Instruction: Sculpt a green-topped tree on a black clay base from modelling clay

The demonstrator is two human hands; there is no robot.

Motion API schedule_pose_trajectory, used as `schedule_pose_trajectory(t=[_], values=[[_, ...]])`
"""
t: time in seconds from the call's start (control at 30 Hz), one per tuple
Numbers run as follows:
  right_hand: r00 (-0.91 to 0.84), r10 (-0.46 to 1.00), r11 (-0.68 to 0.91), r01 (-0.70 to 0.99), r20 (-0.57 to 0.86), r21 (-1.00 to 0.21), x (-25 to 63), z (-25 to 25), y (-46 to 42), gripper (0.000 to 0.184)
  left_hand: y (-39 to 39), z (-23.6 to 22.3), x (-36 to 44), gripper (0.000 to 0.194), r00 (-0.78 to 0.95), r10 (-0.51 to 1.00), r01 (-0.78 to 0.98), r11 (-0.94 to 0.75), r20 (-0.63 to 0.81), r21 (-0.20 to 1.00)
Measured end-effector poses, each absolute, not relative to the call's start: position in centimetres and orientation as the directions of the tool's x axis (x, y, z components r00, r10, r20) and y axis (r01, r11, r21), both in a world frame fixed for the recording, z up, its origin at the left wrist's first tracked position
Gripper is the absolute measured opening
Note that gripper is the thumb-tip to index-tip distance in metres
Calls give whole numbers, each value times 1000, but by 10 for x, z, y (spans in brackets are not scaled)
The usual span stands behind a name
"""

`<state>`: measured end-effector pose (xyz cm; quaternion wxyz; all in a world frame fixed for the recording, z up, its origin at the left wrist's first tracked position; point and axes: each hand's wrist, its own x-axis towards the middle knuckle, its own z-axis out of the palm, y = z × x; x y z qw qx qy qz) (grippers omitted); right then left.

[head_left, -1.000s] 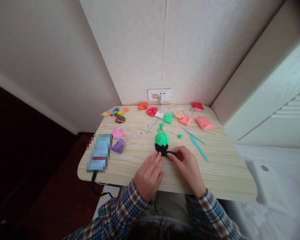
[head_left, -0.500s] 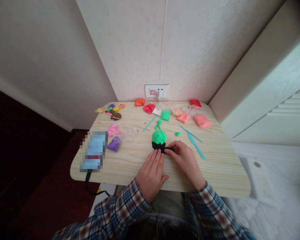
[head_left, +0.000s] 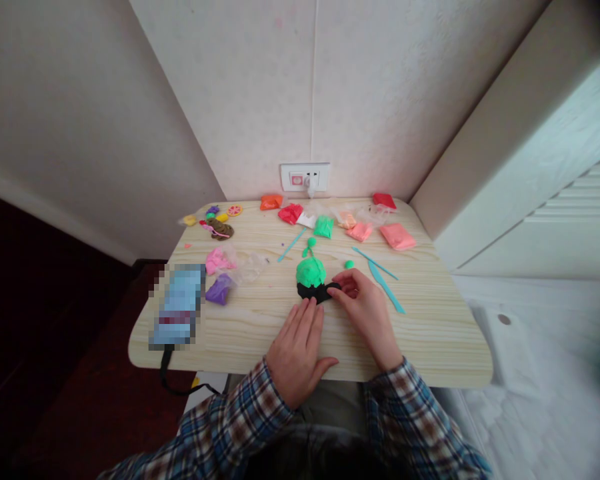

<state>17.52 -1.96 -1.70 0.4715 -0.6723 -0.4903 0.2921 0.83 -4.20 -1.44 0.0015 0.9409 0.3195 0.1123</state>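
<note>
Black, soft-looking clay in a flattened band (head_left: 316, 293) lies along the near side of a lumpy bright-green clay dome (head_left: 311, 273), on the pale wood-grain table (head_left: 420, 347) right in front of the person. From here I see the left hand (head_left: 296, 353) spread flat, closed on nothing, its fingertips against the band's near edge; the right hand (head_left: 364, 308) pinches the band's outer end between thumb and forefinger. If that pinch pulls too hard, I'd expect the band to thin or tear; if the left fingertips press unevenly, the dome might dent or slide. The thin green clay stem with a ball tip (head_left: 311, 243), just behind the dome, could be squashed should the dome get pushed back. Compared with a second ago, the right hand has brought the band's end farther from the near table edge, and the left thumb sticks out wider.
</note>
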Motion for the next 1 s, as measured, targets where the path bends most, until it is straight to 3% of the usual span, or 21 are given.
schedule_pose_trajectory(t=[0.37,0.47,0.57,0.63,0.7,0.8,1.0], values=[[337,935,-39,402,109,-915,177,-18,-11,3,-41,-8,27,56,729,649,674,-735,215,-68],[308,944,-18,398,115,-917,178,-18,-12,14,-40,-13,22,56,748,612,641,-766,257,-42],[215,968,28,426,131,-904,181,-15,-15,31,-37,-14,10,48,757,577,586,-807,306,73],[151,977,63,461,148,-885,183,-14,-17,35,-32,-13,1,41,715,594,558,-803,369,211],[135,977,81,491,167,-867,184,-12,-20,34,-23,-10,-3,30,560,711,595,-703,427,390],[167,966,87,516,199,-852,184,-11,-22,24,-7,-9,4,15,255,884,652,-456,391,606],[197,955,91,511,220,-855,183,-12,-24,17,18,-14,33,20,132,964,739,-251,232,625]])
